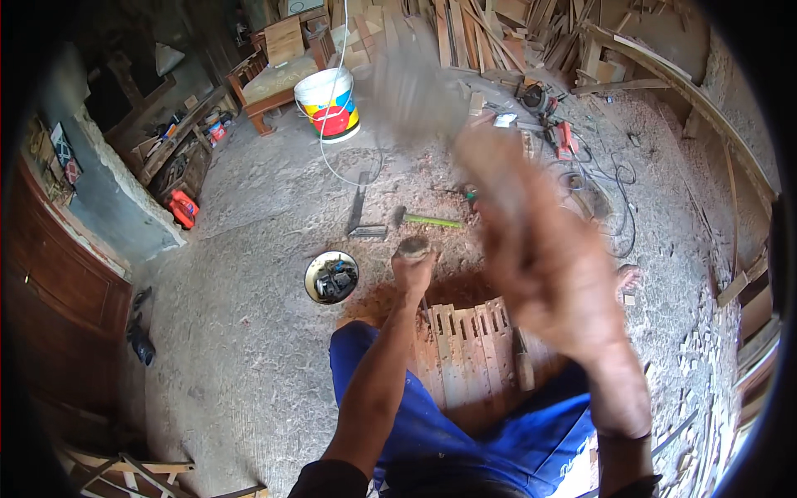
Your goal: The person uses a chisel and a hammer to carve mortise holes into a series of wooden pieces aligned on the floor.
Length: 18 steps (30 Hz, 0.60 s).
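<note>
My left hand is closed around the handle of a chisel. The chisel stands roughly upright, its blade at the slotted ends of several pale wooden pieces lying side by side between my knees. High and close to the camera, my right hand is wrapped round the handle of a mallet. The mallet's head is smeared by motion, so its exact shape is unclear. Another wooden-handled chisel rests on the right side of the wooden pieces. Rows of narrow slots and loose chips show near their far ends.
Beyond the work lie a green-handled hammer and a metal square. A small tub of dark bits stands left. Farther off are a colourful bucket, a red power tool with cables, and stacked timber.
</note>
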Each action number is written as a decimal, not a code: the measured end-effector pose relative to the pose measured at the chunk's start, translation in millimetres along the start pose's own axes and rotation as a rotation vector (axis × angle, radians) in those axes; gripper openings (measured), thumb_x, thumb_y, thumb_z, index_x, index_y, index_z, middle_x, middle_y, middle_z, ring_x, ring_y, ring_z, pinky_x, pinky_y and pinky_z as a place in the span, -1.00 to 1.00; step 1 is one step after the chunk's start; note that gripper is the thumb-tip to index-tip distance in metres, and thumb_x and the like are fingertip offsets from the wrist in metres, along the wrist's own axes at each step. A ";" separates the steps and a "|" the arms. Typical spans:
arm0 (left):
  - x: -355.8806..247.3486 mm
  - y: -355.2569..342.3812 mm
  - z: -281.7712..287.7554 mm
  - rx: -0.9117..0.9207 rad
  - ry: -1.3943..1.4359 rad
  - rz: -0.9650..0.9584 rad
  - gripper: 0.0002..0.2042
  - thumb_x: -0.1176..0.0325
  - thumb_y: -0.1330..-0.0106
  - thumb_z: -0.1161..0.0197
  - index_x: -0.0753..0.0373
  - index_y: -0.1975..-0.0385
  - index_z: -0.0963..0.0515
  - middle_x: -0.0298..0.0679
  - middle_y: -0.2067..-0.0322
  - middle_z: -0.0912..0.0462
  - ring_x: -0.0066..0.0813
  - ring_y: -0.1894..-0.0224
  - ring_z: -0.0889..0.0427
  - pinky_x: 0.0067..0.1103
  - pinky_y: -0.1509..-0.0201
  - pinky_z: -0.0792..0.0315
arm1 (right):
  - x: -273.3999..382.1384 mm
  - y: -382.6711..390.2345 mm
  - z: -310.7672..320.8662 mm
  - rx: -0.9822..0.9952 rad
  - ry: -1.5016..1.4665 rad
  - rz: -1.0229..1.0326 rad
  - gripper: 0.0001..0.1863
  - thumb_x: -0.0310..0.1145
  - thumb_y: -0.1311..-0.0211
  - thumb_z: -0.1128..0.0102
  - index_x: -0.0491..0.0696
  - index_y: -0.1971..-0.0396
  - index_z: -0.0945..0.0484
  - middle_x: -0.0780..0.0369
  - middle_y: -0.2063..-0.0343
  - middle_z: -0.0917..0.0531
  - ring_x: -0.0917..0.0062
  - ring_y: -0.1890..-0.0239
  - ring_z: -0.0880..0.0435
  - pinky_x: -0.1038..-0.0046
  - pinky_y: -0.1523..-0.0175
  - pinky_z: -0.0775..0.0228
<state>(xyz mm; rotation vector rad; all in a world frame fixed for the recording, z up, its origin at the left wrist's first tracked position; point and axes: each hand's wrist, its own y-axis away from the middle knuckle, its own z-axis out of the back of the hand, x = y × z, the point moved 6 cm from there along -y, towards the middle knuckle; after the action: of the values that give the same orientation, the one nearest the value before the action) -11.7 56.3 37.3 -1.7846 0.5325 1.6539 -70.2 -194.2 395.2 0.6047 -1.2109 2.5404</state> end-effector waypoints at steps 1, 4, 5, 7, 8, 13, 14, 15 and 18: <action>-8.1 9.0 -1.8 0.000 0.020 -0.016 -0.86 0.48 -0.15 -0.43 0.32 0.32 -0.65 -0.23 0.35 -0.75 -0.48 0.32 -0.70 -0.51 0.17 -0.54 | 0.5 -17.3 18.5 -0.192 -0.113 0.102 -0.27 -0.60 -0.16 -0.21 -0.11 -0.35 -0.17 0.04 0.22 -0.70 0.50 0.48 -0.70 0.42 0.28 -0.64; -26.7 30.4 -6.3 0.023 0.002 -0.049 -0.85 0.47 -0.14 -0.44 0.32 0.32 -0.65 -0.24 0.35 -0.75 -0.51 0.32 -0.70 -0.52 0.18 -0.54 | 13.8 -31.2 28.3 -0.424 0.091 -0.041 -0.50 -0.52 -0.27 -0.17 -0.22 -0.20 -0.29 0.11 0.41 -0.67 0.54 0.50 -0.67 0.44 0.17 -0.62; -29.5 31.8 -10.1 0.031 -0.007 -0.070 -0.85 0.47 -0.15 -0.43 0.32 0.32 -0.65 -0.24 0.35 -0.75 -0.52 0.32 -0.69 -0.52 0.18 -0.54 | 21.3 -32.5 25.6 -0.420 0.244 -0.158 -0.56 -0.49 -0.30 -0.15 -0.24 -0.15 -0.33 0.12 0.45 -0.65 0.52 0.49 -0.66 0.42 0.11 -0.62; -35.8 36.3 -8.9 0.081 -0.052 -0.124 -0.87 0.48 -0.16 -0.42 0.32 0.33 -0.64 -0.26 0.36 -0.74 -0.53 0.33 -0.68 -0.53 0.19 -0.53 | -38.3 15.7 -50.0 0.282 0.449 -0.303 -0.37 -0.51 -0.20 -0.09 -0.24 -0.30 -0.20 -0.05 0.23 -0.63 0.30 0.33 -0.70 0.29 0.12 -0.61; -33.5 45.3 -6.0 0.117 -0.127 -0.108 -0.87 0.48 -0.16 -0.42 0.32 0.34 -0.64 -0.26 0.37 -0.74 -0.53 0.33 -0.68 -0.54 0.20 -0.53 | -78.2 64.1 -93.1 0.638 0.541 -0.377 -0.28 -0.52 -0.16 -0.06 -0.24 -0.37 -0.14 -0.14 0.11 -0.62 0.19 0.25 -0.72 0.22 0.12 -0.60; -45.2 84.8 -15.1 -0.004 0.223 -0.289 -0.86 0.46 -0.17 -0.41 0.32 0.31 -0.63 -0.26 0.37 -0.72 -0.54 0.32 -0.67 -0.52 0.24 -0.53 | -90.8 140.1 -106.5 0.567 0.267 -0.425 -0.08 -0.47 -0.04 -0.15 -0.12 -0.46 0.02 -0.14 0.19 -0.65 -0.01 0.26 -0.71 0.10 0.16 -0.59; -41.7 77.1 -11.7 0.030 0.198 -0.230 -0.85 0.46 -0.17 -0.41 0.31 0.30 -0.63 -0.25 0.36 -0.72 -0.54 0.31 -0.67 -0.51 0.25 -0.53 | -80.6 129.7 -95.1 0.498 0.237 -0.383 -0.07 -0.49 -0.01 -0.18 -0.12 -0.45 0.01 -0.14 0.21 -0.65 0.01 0.29 -0.71 0.12 0.21 -0.60; -38.8 67.7 -10.4 0.064 0.175 -0.173 -0.83 0.45 -0.17 -0.42 0.31 0.28 -0.63 -0.25 0.36 -0.71 -0.55 0.30 -0.67 -0.51 0.25 -0.54 | -68.4 113.3 -79.2 0.427 0.207 -0.340 -0.05 -0.51 0.03 -0.20 -0.11 -0.45 -0.01 -0.14 0.23 -0.65 0.03 0.32 -0.72 0.14 0.25 -0.61; -34.4 72.6 -5.2 0.090 -0.086 -0.109 -0.85 0.41 -0.17 -0.46 0.25 0.33 -0.62 -0.30 0.42 -0.69 -0.61 0.38 -0.64 -0.52 0.29 -0.53 | -45.3 66.3 -42.3 0.260 0.058 -0.380 -0.23 -0.59 -0.16 -0.18 -0.06 -0.40 -0.13 0.19 0.57 -0.66 0.34 0.67 -0.62 0.30 0.58 -0.46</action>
<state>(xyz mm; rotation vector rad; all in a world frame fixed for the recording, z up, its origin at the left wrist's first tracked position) -61.5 -3.4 58.1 -1.6410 0.4552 1.5990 -67.8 -204.5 305.1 0.7331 -0.6716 2.3799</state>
